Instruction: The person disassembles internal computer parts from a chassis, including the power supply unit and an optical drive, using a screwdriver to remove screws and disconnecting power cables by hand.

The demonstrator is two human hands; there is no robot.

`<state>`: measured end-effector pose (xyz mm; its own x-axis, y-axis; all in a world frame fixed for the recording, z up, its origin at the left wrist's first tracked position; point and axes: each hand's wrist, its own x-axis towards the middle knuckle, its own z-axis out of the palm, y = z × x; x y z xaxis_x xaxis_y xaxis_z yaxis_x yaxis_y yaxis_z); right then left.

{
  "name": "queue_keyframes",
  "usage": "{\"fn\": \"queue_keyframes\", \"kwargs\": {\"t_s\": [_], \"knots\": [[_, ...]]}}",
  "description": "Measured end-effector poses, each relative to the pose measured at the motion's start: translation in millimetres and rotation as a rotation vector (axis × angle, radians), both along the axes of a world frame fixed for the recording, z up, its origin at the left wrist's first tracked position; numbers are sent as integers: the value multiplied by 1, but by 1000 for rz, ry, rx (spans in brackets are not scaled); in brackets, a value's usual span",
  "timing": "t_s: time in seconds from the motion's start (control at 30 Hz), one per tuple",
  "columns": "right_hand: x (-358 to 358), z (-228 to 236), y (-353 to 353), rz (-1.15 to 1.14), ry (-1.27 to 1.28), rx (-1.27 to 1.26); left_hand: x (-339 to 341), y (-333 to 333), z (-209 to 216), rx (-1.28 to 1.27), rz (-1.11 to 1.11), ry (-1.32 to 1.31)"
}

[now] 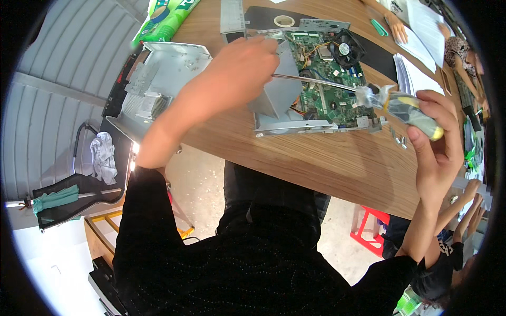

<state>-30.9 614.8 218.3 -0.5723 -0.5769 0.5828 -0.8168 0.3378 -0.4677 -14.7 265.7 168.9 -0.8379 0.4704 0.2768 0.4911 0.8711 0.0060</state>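
Right hand [436, 136]: clamped on the handle of the screwdriver [410, 108], well apart from the left hand [243, 64].
Screwdriver: slanting over the open computer case [311, 127], on the wooden table [327, 164].
Left hand: at the grey metal box [279, 89]; cannot tell whether clamped.
Black fan [345, 48]: above the green circuit board [337, 105].
Tape roll [277, 22]: beyond.

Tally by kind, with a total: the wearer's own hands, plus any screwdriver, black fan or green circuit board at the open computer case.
Hands: 2 (left hand, right hand)
Screwdriver: 1
Black fan: 1
Green circuit board: 1
Total: 5
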Motion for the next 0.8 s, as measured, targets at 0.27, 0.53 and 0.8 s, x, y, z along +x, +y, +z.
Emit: {"fn": "queue_keyframes", "kwargs": {"t_s": [0.27, 0.53, 0.8], "knots": [[-5, -29, 53, -350, -180, -260, 16, -19, 8, 558, 202, 25], [-13, -64, 56, -279, -347, -265, 35, -193, -106, 269, 897, -14], [-20, -58, 28, -246, -290, -311, 3, -258, -167, 117, 952, -82]]}}
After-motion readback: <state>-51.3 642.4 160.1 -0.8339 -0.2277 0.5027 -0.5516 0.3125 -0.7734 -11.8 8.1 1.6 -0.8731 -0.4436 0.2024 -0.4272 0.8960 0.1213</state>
